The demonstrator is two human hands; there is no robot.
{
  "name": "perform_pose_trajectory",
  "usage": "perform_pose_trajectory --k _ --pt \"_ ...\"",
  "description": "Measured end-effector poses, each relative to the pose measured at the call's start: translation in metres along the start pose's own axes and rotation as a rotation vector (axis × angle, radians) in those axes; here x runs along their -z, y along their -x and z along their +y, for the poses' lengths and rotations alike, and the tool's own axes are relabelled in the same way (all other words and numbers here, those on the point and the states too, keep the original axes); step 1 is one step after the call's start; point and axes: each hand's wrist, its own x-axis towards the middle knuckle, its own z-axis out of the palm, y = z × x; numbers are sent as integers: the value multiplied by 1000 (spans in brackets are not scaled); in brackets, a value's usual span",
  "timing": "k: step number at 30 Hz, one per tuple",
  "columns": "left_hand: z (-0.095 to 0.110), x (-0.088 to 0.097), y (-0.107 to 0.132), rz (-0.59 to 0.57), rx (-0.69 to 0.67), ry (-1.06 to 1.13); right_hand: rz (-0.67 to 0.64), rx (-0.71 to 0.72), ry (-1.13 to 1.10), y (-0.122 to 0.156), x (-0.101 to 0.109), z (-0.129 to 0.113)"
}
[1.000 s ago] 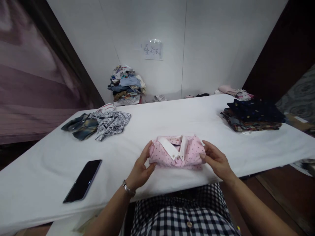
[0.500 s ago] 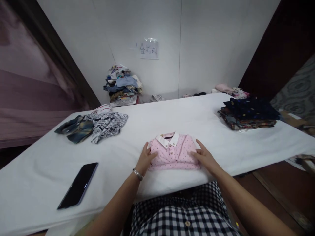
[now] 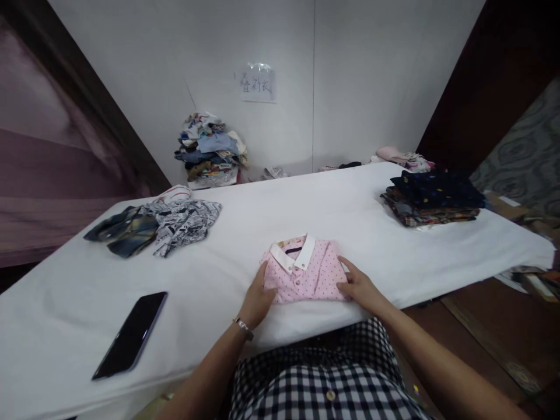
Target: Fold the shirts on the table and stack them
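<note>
A folded pink shirt [image 3: 321, 271] with dark dots and a white collar lies on the white-covered table in front of me, its collar pointing away. My left hand [image 3: 257, 298] grips its lower left corner, thumb on top and fingers along the side edge. At the lower right side, my right hand [image 3: 361, 289] pinches the edge the same way, thumb over the cloth. The fingertips under the fabric are hidden.
A black phone [image 3: 130, 335] lies at the left. Beyond it are crumpled shirts, one black-and-white printed [image 3: 186, 224] and one dark plaid [image 3: 131, 230]. A stack of folded shirts [image 3: 437, 192] sits at the right. A clothes pile [image 3: 212, 149] rises behind the table.
My left hand has slid down toward the shirt's lower left corner. My right thumb has moved lower, near the bottom right edge. The view has shifted slightly.
</note>
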Motion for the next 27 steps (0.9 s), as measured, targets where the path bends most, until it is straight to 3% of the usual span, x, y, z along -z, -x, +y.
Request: perform_pose_trajectory --k 4,9,11,14,19,24,27 --pt "-16 -3 -7 47 113 144 47 -15 61 -5 3 3" --pt "-4 -4 -22 227 218 245 189 63 241 -26 5 -6" --pt "5 -6 -24 253 134 182 220 151 245 -34 4 -5" --pt "12 -8 -25 186 1 15 255 246 297 -38 5 0" --pt "6 -2 -31 115 107 -260 102 151 618 -31 12 5" --pt "3 8 -30 156 147 -434 194 99 706 -30 20 -1" --pt "5 6 -31 114 184 -447 218 44 675 -35 19 -6"
